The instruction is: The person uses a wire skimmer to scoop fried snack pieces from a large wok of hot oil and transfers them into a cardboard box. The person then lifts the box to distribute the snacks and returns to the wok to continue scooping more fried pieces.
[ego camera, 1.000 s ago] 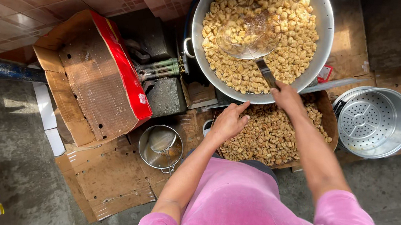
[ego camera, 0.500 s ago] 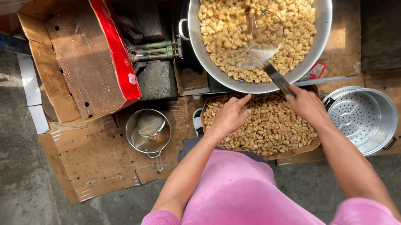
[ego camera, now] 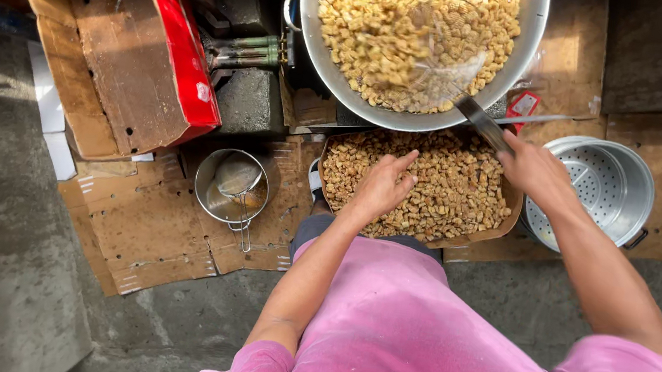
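My right hand (ego camera: 534, 169) grips the dark handle of a wire skimmer (ego camera: 445, 58) whose mesh sits among pale fried pieces in a big metal wok (ego camera: 530, 42). My left hand (ego camera: 382, 185) rests with its fingers apart on a heap of darker fried pieces in a cardboard tray (ego camera: 501, 222) just below the wok. Both arms come out of pink sleeves.
A perforated metal steamer pot (ego camera: 609, 189) stands right of the tray. A small metal pot with a strainer (ego camera: 233, 187) sits on flattened cardboard to the left. An open red and brown carton (ego camera: 127, 46) lies at upper left, beside a gas burner (ego camera: 242, 51). Concrete floor lies below.
The skimmer has swept to the right across the wok and my right hand has shifted right with it. My left hand stays on the tray's heap.
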